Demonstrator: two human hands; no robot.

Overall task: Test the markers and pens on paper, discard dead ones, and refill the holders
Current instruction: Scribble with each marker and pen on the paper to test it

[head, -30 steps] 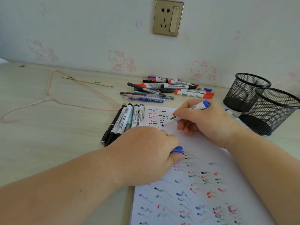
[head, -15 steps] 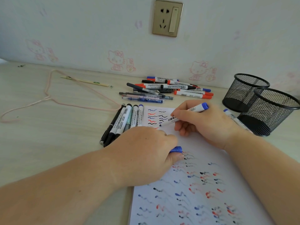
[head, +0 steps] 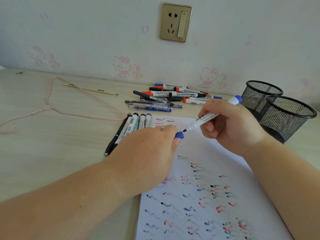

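My right hand (head: 232, 129) grips a blue whiteboard marker (head: 206, 118), lifted off the paper with its bare blue tip pointing down-left. My left hand (head: 147, 153) pinches the marker's blue cap (head: 179, 135) just below that tip; tip and cap are almost touching. Beneath both hands lies a white paper sheet (head: 199, 187) covered with blue, red and black squiggles. A row of markers and pens (head: 131, 126) lies side by side left of the sheet. A loose pile of markers and pens (head: 169, 97) sits farther back near the wall. Two black mesh holders (head: 284, 116) stand at the right.
A pink cord loop (head: 52, 104) and a thin wooden stick (head: 88, 88) lie on the left part of the light wooden desk (head: 43, 153). A wall socket (head: 175, 22) is on the wall behind.
My right hand has lifted the marker off the paper and swung its tip toward my left hand. My left hand has moved up with the blue cap to meet the tip.
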